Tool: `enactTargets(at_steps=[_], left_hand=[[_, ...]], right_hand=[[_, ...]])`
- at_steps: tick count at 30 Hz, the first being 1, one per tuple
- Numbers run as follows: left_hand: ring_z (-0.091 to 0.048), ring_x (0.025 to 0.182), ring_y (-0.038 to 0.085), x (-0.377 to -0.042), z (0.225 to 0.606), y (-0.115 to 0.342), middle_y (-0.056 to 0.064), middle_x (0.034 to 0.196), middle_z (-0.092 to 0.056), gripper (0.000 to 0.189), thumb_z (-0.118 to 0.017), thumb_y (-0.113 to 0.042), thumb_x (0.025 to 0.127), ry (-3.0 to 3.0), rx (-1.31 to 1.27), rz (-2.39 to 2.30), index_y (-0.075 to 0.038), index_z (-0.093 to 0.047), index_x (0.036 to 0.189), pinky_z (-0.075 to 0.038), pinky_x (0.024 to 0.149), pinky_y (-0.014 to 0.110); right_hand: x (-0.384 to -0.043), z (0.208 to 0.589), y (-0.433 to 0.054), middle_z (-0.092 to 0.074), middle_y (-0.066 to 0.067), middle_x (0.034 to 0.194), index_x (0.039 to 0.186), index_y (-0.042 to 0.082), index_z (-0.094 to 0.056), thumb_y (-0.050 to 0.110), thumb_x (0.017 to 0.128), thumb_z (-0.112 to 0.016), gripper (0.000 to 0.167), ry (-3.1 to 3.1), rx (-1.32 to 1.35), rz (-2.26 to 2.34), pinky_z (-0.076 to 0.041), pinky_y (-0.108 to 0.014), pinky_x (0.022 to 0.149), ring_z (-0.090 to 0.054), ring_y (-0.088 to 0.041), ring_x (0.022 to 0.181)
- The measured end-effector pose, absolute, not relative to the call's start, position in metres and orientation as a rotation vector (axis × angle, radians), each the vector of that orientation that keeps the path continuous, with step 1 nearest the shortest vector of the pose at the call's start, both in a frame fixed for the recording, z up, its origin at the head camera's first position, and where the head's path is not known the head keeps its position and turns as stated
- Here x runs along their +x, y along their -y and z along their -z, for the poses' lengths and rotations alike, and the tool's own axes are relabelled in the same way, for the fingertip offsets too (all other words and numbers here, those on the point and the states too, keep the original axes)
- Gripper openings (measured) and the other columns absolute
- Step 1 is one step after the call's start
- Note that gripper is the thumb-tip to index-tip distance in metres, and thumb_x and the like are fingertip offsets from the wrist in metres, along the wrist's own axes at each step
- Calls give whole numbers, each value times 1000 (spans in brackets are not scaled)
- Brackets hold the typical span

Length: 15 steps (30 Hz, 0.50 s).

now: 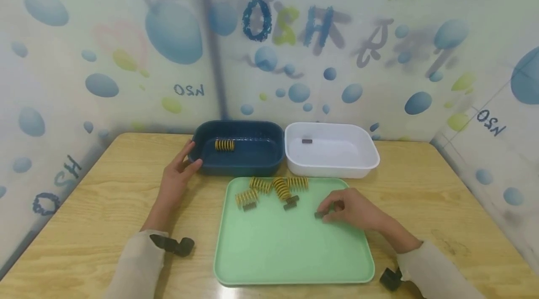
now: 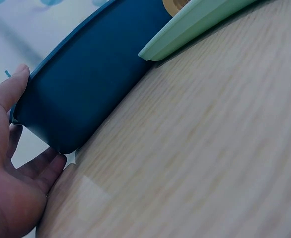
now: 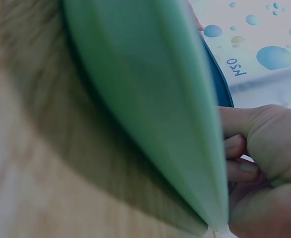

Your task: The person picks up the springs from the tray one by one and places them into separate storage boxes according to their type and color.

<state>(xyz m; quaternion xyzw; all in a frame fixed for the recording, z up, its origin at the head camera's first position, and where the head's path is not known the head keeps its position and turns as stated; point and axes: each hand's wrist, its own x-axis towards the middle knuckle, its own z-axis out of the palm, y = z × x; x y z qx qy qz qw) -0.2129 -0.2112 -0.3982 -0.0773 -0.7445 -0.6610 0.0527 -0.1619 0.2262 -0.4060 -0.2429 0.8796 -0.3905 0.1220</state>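
Note:
My right hand (image 1: 353, 207) pinches a small dark coil spring (image 1: 318, 215) between thumb and index finger, over the right part of the green tray (image 1: 290, 252). In the right wrist view the tray's edge hides the spring and the fingertips. My left hand (image 1: 176, 178) rests against the left end of the dark blue container (image 1: 236, 170), thumb at its rim and fingers along its outer wall. Several larger yellow coil springs (image 1: 281, 189) lie along the tray's far side, with small dark springs (image 1: 250, 206) beside them.
One yellow spring (image 1: 225, 145) lies in the blue container. Right of it stands a white container (image 1: 332, 171) with one small dark spring (image 1: 307, 141) inside. Both containers stand on the wooden table (image 1: 412, 182), behind the tray and before a patterned wall (image 1: 269, 88).

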Motion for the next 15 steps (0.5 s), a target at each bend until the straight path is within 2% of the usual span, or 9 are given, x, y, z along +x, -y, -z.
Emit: enactTargets(at_steps=[6, 15], left_hand=[[-26, 135, 45, -214, 399, 211, 5, 159, -14, 61, -59, -15, 96, 2264, -252, 2011, -5, -30, 149, -41, 89, 10], [-29, 135, 40, -215, 403, 214, 3, 159, -16, 62, -60, -17, 96, 2269, -236, 2006, -6, -30, 149, -40, 87, 8]], right_hand=[[-162, 401, -227, -68, 9, 88, 96, 18, -74, 23, 80, -78, 16, -2571, -722, 1152, -41, -21, 56, -46, -10, 64], [-167, 393, -231, -65, 11, 81, 94, 24, -74, 26, 80, -78, 14, -2662, -785, 1126, -38, -21, 53, -44, -8, 61]])
